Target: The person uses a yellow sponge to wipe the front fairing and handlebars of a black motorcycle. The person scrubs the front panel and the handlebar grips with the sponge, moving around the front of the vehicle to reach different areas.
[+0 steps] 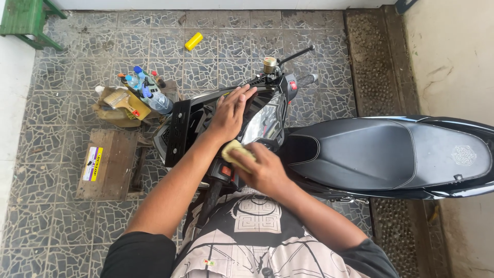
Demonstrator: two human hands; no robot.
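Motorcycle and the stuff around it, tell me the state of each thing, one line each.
Motorcycle: parked, seat empty.
Left hand: flat on the dash panel.
Right hand: gripping a yellow sponge, pressed against the motorcycle.
Yellow can: lying on its side on the tiles.
Bottles: standing upright, bunched together.
Wooden box: closed, on the floor.

Tiled floor (247,36): motorbike (391,154), wooden box (110,164), yellow cylinder (193,41).

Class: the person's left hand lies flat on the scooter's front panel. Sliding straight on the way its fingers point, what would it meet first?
Probably the handlebar top, just beyond the left hand; depth is uncertain.
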